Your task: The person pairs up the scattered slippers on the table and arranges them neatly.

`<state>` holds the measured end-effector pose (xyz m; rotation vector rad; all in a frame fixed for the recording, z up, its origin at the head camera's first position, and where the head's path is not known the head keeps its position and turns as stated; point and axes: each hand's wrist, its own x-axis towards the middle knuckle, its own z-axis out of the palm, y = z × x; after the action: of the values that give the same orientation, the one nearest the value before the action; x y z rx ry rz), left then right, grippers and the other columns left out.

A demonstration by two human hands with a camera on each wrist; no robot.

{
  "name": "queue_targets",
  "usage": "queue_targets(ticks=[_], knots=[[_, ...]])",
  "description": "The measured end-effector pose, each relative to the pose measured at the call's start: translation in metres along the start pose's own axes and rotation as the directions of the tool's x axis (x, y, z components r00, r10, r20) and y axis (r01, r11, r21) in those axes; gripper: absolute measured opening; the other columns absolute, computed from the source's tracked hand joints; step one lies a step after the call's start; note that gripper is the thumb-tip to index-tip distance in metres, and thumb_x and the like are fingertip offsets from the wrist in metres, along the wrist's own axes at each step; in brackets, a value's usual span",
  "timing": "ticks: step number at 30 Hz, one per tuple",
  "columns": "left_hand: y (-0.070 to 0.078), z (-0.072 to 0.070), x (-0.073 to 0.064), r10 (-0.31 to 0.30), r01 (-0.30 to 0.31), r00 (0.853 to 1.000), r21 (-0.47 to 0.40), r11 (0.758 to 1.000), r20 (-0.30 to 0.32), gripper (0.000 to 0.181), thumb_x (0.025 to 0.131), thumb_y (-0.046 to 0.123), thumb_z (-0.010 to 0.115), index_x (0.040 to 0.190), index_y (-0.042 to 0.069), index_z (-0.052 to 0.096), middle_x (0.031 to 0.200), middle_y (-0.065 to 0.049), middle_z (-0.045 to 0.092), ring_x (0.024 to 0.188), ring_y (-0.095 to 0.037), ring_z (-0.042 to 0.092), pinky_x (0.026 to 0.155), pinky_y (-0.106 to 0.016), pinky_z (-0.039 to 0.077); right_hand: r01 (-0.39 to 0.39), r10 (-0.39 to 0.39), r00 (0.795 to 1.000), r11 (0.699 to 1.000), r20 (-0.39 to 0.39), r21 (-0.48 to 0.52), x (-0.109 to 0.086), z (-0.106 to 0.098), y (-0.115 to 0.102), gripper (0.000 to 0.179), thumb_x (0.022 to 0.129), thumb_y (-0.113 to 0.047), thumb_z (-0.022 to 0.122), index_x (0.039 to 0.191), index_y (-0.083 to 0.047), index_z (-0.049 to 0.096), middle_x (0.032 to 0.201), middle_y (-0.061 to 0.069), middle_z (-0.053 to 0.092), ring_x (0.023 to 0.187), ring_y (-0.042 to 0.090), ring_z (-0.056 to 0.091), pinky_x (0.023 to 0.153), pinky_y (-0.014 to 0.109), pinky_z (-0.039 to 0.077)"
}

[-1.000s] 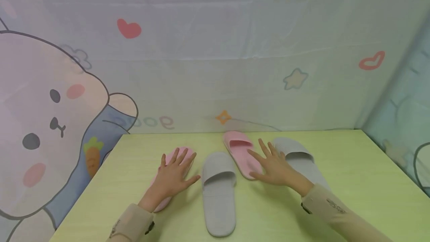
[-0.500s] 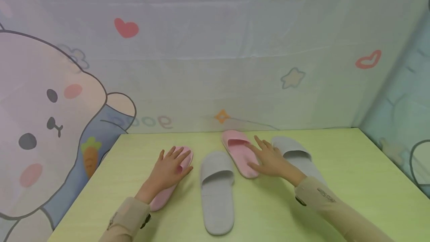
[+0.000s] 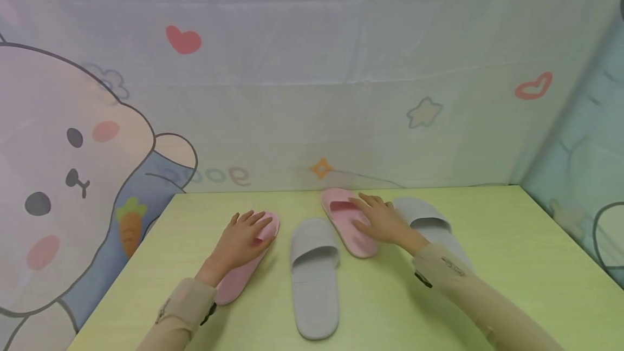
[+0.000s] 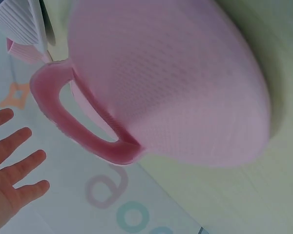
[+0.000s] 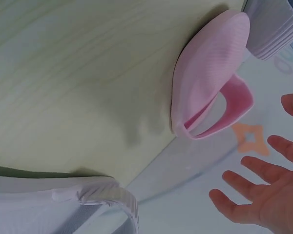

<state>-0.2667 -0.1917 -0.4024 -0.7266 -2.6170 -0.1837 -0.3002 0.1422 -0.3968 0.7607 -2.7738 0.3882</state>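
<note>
Beige sleeves (image 3: 187, 303), dark cuff markings (image 3: 453, 266)

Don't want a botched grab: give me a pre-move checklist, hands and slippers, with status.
1. Left hand free: ok, fingers apart and holding nothing.
2. Right hand free: ok, also holding nothing.
3. Each hand at a pink slipper: ok. In the head view they overlap the left pink slipper and right pink slipper.
4. Grip on either slipper: not ok, no fingers curled round one.
5. Pink slippers side by side: not ok, the middle gray slipper lies between them.
6. Right sleeve clear of the right gray slipper: cannot tell, it overlaps it in the head view.
</note>
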Motion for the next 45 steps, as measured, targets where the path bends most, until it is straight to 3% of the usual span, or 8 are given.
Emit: queue_targets(ticks=[10,19,28,34,45], knots=[[-0.007,0.009,0.000,0.028,-0.028,1.000,-0.006,1.000,0.004,0.037,0.080,0.032,0.062,0.111,0.011,0.062,0.114,-0.013,0.061,0.107,-0.037,0.054,0.091,-0.059,0.036,0.043,-0.043,0.999,0.999,-0.004,0.031,0.022,0.011,0.000,0.049,0.087,-0.027,0.054,0.131,-0.010,0.043,0.137,0.019,0.039,0.120,0.041,0.040,0.083,0.059,0.036],[-0.012,0.017,0.003,0.034,-0.034,0.999,-0.015,0.999,-0.003,0.038,0.080,0.031,0.062,0.112,0.010,0.062,0.113,-0.014,0.062,0.106,-0.037,0.054,0.091,-0.059,0.036,0.033,-0.033,0.999,0.999,0.017,0.028,0.038,0.024,0.002,0.050,0.087,-0.030,0.051,0.133,-0.012,0.041,0.139,0.017,0.037,0.122,0.040,0.039,0.084,0.061,0.035],[-0.018,0.020,0.002,0.019,-0.018,0.999,-0.010,1.000,0.041,0.037,0.082,0.033,0.060,0.113,0.012,0.062,0.114,-0.014,0.061,0.106,-0.034,0.055,0.091,-0.058,0.037,0.011,-0.017,0.996,0.998,0.088,0.068,0.044,0.026,0.000,0.048,0.090,-0.027,0.046,0.134,-0.010,0.039,0.141,0.019,0.033,0.127,0.040,0.033,0.090,0.069,0.026],[-0.018,0.021,0.002,0.011,-0.010,0.998,-0.016,1.000,0.065,0.036,0.082,0.034,0.060,0.112,0.014,0.062,0.113,-0.013,0.062,0.103,-0.033,0.057,0.091,-0.057,0.037,-0.018,0.006,0.992,0.996,0.128,0.091,0.048,0.030,0.000,0.046,0.091,-0.031,0.045,0.134,-0.016,0.040,0.143,0.016,0.032,0.129,0.040,0.030,0.093,0.070,0.021],[-0.017,0.017,0.003,-0.004,0.006,0.996,-0.026,1.000,0.089,0.034,0.082,0.035,0.060,0.109,0.015,0.064,0.112,-0.013,0.062,0.101,-0.033,0.058,0.090,-0.057,0.038,-0.039,0.026,0.985,0.997,0.172,0.071,0.050,0.031,0.000,0.045,0.092,-0.035,0.043,0.135,-0.022,0.039,0.143,0.014,0.033,0.125,0.041,0.035,0.092,0.072,0.019]])
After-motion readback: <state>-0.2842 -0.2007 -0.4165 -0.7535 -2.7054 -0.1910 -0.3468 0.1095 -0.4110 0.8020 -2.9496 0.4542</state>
